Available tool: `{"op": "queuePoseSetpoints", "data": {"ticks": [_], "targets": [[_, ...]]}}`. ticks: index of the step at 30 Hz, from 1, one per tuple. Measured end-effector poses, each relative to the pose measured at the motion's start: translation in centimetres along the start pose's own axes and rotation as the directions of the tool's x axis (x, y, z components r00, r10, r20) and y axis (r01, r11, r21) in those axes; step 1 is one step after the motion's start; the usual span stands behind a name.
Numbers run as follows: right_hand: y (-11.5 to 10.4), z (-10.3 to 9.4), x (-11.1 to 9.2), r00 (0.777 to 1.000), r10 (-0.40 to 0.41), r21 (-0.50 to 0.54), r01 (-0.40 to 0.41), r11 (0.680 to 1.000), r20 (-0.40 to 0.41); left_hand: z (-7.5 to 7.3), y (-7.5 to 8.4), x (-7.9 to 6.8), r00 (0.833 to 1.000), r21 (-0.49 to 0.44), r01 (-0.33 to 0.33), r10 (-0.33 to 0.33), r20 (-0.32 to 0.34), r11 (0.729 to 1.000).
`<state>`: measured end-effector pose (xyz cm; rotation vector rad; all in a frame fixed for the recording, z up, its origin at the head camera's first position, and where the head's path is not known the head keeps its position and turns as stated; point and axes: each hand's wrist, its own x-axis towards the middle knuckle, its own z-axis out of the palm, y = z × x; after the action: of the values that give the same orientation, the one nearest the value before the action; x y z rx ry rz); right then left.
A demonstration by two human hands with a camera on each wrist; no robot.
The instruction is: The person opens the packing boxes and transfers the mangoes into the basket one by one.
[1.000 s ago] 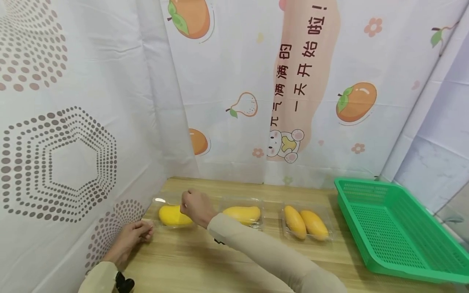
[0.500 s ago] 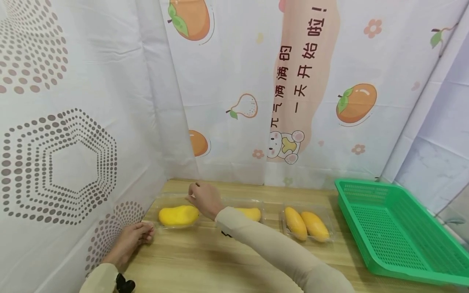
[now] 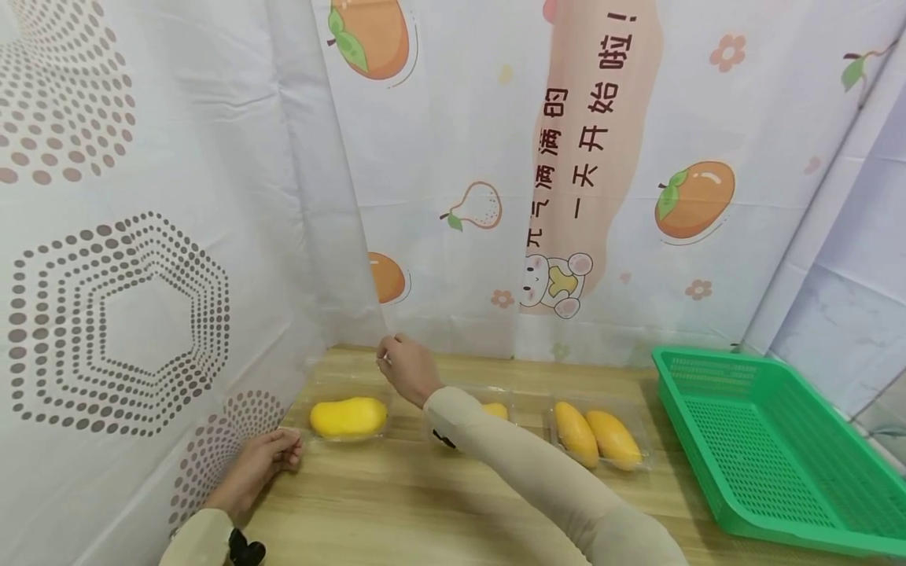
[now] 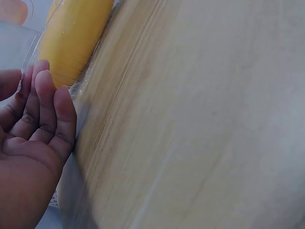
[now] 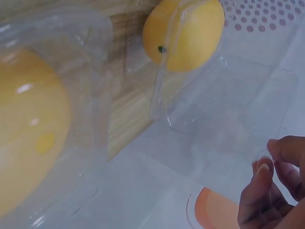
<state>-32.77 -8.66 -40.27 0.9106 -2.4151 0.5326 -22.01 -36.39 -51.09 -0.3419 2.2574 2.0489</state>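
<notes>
A yellow mango (image 3: 347, 417) lies in a clear plastic box at the left of the table, whose clear hinged lid (image 5: 224, 109) stands raised at the back. My right hand (image 3: 410, 368) pinches the lid's edge between thumb and fingers, above the table's far side. At the box's near left corner, my left hand (image 3: 265, 464) pinches the clear rim with its thumb and fingertips. The left wrist view shows the same mango (image 4: 76, 38) just beyond those fingers. My right forearm covers part of a second boxed mango (image 3: 495, 410).
To the right, another clear box (image 3: 640, 409) holds two mangoes (image 3: 576, 434). A green plastic basket (image 3: 690, 440) stands at the table's right side. A white printed curtain (image 3: 439, 330) hangs along the back and left of the wooden table (image 3: 368, 503).
My right hand has moved up and a little right, lifting the lid away from the mango, which is now fully uncovered by the hand. My left hand stays at the box's corner.
</notes>
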Motion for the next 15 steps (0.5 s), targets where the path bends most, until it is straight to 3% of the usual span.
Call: {"op": "queuePoseSetpoints", "data": {"ticks": [6,15], "targets": [[0.8,-0.1,0.8,0.994,0.103,0.11,-0.107,0.988,0.036,-0.2,-0.1,-0.1,1.0,0.005,0.007,-0.007,-0.011,1.0],[2.3,0.0,1.5,0.966,0.238,0.298,-0.256,0.92,0.095,0.2,-0.2,0.1,1.0,-0.001,-0.018,0.018,-0.019,1.0]]}}
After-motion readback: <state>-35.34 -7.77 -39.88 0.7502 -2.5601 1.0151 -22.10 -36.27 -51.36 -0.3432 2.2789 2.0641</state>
